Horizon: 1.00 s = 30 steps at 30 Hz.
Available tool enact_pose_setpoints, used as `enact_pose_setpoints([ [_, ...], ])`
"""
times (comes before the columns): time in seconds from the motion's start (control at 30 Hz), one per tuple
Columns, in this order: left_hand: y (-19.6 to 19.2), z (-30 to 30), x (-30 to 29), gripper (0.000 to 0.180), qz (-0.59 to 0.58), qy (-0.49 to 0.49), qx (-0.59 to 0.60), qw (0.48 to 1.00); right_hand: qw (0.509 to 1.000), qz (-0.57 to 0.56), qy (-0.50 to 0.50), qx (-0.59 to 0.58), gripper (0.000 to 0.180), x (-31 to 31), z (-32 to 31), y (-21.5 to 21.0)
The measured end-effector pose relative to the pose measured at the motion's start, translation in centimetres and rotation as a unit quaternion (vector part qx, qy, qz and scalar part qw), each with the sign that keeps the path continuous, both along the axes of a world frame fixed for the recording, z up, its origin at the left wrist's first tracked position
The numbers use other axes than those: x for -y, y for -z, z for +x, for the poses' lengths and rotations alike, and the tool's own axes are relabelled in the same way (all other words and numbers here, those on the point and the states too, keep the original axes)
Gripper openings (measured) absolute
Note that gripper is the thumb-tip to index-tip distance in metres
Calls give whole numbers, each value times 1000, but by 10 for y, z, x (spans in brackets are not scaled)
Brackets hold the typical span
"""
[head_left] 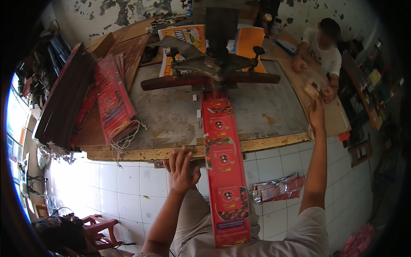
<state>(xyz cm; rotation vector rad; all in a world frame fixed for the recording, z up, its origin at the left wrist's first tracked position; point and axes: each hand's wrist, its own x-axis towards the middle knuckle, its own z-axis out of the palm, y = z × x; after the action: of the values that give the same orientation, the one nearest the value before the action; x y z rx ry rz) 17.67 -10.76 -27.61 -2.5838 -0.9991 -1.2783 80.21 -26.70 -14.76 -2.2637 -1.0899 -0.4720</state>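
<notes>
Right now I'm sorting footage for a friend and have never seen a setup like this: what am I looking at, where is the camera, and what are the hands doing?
The single picture comes from a wide fisheye camera worn on a person's head, looking down, so straight edges bend. The two bare forearms rising from below are the wearer's own.

The left hand is open, fingers spread, at the near edge of the worn grey worktable, beside the long red printed strip, which runs from under the dark metal press-like machine down over the edge. The right hand reaches toward a small pale block; whether its grip closes on it is unclear.

A stack of red printed sheets lies at the left. Another person in a white shirt sits at the far corner.
</notes>
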Motion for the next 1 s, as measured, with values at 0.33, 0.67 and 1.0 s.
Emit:
enact_pose_setpoints([
  [0.33,-22,1,11,70,-68,12,29,997,957,-42,-270,-96,60,-3,-217,-6],
  [0.67,-51,7,36,73,-40,170,-18,984,901,-101,-422,-24,83,-32,-336,-23],
  [1.0,-82,5,21,79,-67,122,-109,984,909,-138,-394,7,84,-59,-331,-29],
])
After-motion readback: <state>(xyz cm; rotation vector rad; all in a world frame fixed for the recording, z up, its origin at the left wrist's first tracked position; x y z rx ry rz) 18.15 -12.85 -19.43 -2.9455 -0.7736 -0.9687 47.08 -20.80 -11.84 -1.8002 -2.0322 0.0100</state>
